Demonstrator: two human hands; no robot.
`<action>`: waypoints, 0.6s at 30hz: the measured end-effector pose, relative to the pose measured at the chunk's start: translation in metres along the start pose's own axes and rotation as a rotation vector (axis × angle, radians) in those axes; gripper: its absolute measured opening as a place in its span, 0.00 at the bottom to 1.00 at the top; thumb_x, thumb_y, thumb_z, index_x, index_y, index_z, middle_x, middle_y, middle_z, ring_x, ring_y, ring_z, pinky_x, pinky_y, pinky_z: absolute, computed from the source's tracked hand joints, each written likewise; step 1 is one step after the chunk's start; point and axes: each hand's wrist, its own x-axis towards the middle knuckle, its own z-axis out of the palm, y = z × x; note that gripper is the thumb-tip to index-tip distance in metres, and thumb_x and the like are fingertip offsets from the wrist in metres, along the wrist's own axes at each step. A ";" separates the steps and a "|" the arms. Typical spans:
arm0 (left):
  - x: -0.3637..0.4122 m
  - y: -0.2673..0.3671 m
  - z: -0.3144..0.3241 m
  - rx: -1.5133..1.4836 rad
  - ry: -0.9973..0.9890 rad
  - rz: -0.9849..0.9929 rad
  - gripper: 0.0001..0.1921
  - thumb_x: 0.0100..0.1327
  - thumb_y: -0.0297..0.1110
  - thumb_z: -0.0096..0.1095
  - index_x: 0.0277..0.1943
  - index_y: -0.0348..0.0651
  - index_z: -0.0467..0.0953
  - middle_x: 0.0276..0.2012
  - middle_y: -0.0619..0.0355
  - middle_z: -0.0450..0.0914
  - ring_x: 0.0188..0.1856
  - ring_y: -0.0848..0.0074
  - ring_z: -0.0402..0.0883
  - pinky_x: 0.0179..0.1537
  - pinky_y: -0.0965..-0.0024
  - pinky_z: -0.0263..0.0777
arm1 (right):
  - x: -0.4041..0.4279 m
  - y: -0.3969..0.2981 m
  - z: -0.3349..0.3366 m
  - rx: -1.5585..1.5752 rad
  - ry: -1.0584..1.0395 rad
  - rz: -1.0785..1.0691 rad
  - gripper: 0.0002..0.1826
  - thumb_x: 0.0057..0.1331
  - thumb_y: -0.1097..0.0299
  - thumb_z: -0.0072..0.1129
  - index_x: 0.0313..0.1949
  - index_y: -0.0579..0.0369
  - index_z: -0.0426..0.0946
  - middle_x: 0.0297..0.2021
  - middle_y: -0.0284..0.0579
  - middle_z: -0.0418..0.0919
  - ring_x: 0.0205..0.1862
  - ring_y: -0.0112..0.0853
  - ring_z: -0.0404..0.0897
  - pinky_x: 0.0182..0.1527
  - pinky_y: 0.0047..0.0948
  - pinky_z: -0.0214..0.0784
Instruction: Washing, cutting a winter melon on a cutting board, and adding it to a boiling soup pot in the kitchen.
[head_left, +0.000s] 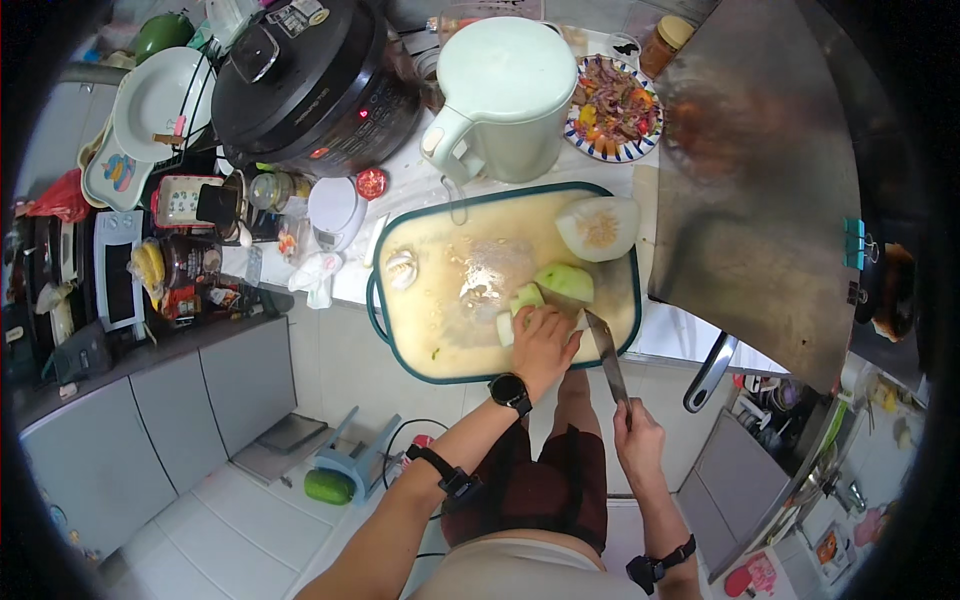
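In the head view, my left hand (541, 345) presses its fingers onto a cut pale-green gourd piece (527, 297), partly hidden beneath them. My right hand (640, 441) grips the handle of a kitchen knife (609, 356). The blade points away from me, its tip just right of my left fingers. Both hands are at the near right of a cream cutting board (450, 360) with a dark green rim. Beyond my fingers lies a larger peeled gourd chunk (566, 283). A thick gourd slice (622, 232), seeds showing, sits at the far right corner. A garlic bulb (402, 268) rests at the left.
Behind the board stand a pale jug (510, 90), a black electric pressure cooker (315, 97) and a plate of chopped meat and vegetables (613, 109). A metal sheet (757, 225) rises at right beside a pan handle (711, 373). A kitchen scale (335, 214) is left.
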 end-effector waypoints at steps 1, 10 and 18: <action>-0.001 -0.001 0.000 -0.007 -0.002 0.021 0.10 0.54 0.34 0.67 0.38 0.41 0.79 0.39 0.59 0.81 0.51 0.67 0.74 0.57 0.56 0.56 | 0.001 -0.001 0.000 -0.025 -0.034 0.005 0.08 0.66 0.67 0.55 0.33 0.58 0.72 0.21 0.53 0.76 0.22 0.49 0.77 0.23 0.44 0.69; 0.009 -0.003 -0.005 -0.052 -0.013 -0.045 0.12 0.53 0.32 0.66 0.41 0.42 0.79 0.40 0.58 0.79 0.52 0.64 0.72 0.56 0.56 0.55 | 0.019 0.010 0.015 -0.007 -0.135 0.068 0.11 0.68 0.65 0.52 0.31 0.60 0.69 0.21 0.56 0.76 0.22 0.51 0.77 0.25 0.44 0.69; 0.017 -0.013 -0.017 -0.045 0.153 -0.164 0.12 0.56 0.30 0.61 0.44 0.43 0.76 0.45 0.54 0.76 0.54 0.60 0.69 0.57 0.57 0.54 | 0.000 0.009 -0.003 0.254 -0.031 0.111 0.10 0.68 0.66 0.55 0.34 0.60 0.74 0.18 0.49 0.74 0.17 0.34 0.73 0.23 0.32 0.66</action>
